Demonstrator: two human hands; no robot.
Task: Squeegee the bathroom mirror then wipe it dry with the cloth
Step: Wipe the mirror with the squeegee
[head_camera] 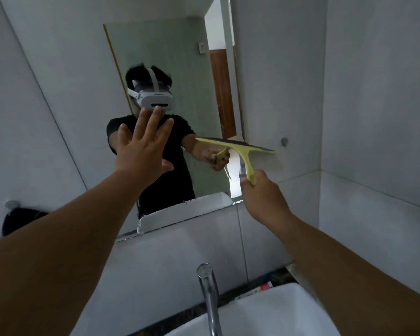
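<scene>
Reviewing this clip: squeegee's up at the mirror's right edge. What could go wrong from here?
1. The squeegee blade hangs half past the mirror edge onto the wall; a stroke from here may skip that strip.
2. The open left hand is raised toward the glass and may leave prints.
3. The right hand grips only the handle's tip, so the blade could twist and streak.

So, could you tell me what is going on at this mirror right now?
A person stands at the sink facing the mirror. The right hand grips the handle of a yellow-green squeegee, whose blade is at the mirror's lower right edge, partly past it over the wall. The left hand is open with its fingers spread, raised toward the glass; whether it touches cannot be told. No cloth is in either hand, so the wiping step is not yet begun.
</scene>
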